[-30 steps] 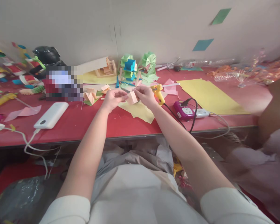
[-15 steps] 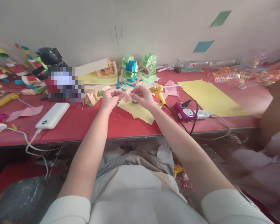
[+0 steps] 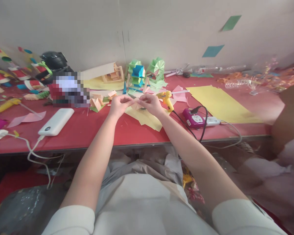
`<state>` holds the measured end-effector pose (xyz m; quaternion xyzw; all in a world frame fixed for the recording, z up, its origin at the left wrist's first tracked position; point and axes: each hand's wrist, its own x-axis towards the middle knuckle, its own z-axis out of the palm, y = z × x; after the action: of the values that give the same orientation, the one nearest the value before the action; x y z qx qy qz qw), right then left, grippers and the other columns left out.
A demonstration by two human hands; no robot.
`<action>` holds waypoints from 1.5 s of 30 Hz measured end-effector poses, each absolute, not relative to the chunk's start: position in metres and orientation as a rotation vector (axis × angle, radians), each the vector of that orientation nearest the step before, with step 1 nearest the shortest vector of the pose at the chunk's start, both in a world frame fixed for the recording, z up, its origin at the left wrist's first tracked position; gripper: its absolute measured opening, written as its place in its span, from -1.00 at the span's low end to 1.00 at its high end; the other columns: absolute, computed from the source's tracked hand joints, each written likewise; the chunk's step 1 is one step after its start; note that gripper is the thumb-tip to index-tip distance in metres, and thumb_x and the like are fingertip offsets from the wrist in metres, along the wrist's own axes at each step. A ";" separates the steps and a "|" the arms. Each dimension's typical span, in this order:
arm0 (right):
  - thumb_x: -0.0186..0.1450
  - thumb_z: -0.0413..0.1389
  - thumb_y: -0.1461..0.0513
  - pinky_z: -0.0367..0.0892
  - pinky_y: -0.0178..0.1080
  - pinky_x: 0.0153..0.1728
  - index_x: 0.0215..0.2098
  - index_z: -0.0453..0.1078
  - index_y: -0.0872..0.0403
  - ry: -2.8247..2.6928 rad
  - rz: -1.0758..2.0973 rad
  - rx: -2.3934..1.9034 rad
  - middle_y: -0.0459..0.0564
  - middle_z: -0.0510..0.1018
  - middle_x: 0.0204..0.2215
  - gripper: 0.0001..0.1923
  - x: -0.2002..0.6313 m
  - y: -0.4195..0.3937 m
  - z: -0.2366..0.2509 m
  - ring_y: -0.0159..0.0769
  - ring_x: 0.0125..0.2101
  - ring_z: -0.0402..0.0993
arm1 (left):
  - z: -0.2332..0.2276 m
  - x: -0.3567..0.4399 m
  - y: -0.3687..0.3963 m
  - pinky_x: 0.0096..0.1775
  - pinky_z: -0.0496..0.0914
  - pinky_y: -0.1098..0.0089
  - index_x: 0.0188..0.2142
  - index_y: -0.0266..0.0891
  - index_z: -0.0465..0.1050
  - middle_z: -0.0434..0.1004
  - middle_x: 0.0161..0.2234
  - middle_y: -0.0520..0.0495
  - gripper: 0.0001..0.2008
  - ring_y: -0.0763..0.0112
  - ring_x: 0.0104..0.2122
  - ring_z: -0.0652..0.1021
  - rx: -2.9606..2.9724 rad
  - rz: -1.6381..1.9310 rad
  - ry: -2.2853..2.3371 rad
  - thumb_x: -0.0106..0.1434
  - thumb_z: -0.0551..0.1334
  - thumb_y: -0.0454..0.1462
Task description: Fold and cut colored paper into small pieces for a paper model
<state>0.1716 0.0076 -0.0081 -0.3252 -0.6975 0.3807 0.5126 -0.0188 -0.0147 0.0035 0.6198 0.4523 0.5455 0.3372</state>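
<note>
Hands meet above the red tabletop [image 3: 137, 130], set back from its near edge. Left hand [image 3: 118, 106] and right hand [image 3: 150, 103] pinch a small pale pink folded paper piece [image 3: 136, 105] between fingertips, lifted over a yellow paper sheet [image 3: 147, 119], apparently to work its folds freely. Just right lies a yellow glue gun [image 3: 166, 99]; beyond, green and blue folded paper models [image 3: 145, 71] crowd the wall. Bare tabletop shows on the near left, beside a white power bank [image 3: 55, 121].

You pinch pale pink paper piece [image 3: 136, 105]; under your hands yellow sheet [image 3: 147, 118], red table [image 3: 127, 130], yellow glue gun [image 3: 166, 99], purple power strip [image 3: 193, 117], white power bank [image 3: 56, 121].
</note>
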 end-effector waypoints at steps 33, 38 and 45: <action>0.07 0.30 -0.24 0.39 -0.28 -0.50 -0.37 0.50 0.09 -1.782 1.095 -0.825 -0.06 0.52 -0.54 -0.43 0.174 0.002 -0.005 -0.36 -0.54 0.42 | 0.010 -0.012 -0.024 -0.45 0.38 0.44 -0.33 -0.21 0.62 0.61 -0.39 -0.07 -0.62 0.35 -0.39 0.55 1.553 1.182 1.186 0.05 0.44 0.04; 0.09 0.31 -0.20 0.44 -0.28 -0.43 -0.38 0.43 0.09 -1.669 1.090 -0.837 -0.04 0.54 -0.53 -0.46 0.170 0.004 -0.009 -0.35 -0.50 0.49 | 0.011 -0.017 -0.016 -0.54 0.29 0.46 -0.46 -0.22 0.50 0.50 -0.51 0.00 -0.76 0.46 -0.53 0.49 1.454 1.582 1.343 0.15 0.38 -0.10; 0.20 0.22 -0.20 0.42 -0.30 -0.42 -0.41 0.41 0.08 -1.648 1.025 -0.906 -0.02 0.56 -0.52 -0.49 0.172 0.003 -0.006 -0.37 -0.50 0.48 | 0.012 -0.037 0.000 -0.25 0.53 0.40 -0.27 -0.11 0.31 0.56 -0.31 -0.05 -0.68 0.38 -0.28 0.64 0.844 1.852 1.238 0.25 0.29 0.04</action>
<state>0.1718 0.0033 -0.0055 -0.3714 -0.6752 0.4199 0.4795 -0.0371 0.0004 0.0119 0.3289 0.4827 0.7220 0.3708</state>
